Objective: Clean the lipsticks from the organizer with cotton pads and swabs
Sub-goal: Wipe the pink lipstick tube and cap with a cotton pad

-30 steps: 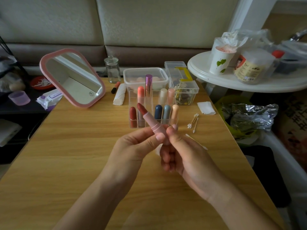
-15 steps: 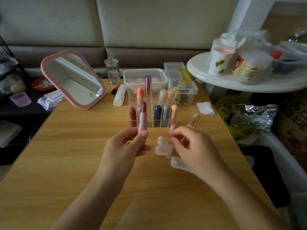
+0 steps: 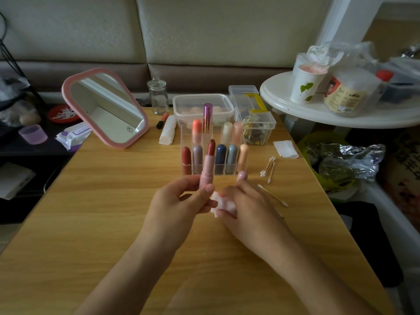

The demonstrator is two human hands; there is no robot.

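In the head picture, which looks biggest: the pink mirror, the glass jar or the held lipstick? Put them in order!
1. pink mirror
2. glass jar and held lipstick look about alike; the lipstick is nearer, so no ranking.

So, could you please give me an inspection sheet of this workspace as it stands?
Surface: wooden table, light grain.
Job's things: uncapped pink lipstick, upright; clear organizer holding capped lipsticks; cotton pad; cotton swabs beside the organizer.
Clutter: pink mirror, glass jar, plastic boxes.
Grippers: left hand grips the lipstick; right hand pinches the cotton pad.
Cables: nothing seen.
Surroundings: sofa behind; white side table with paper cup, right.
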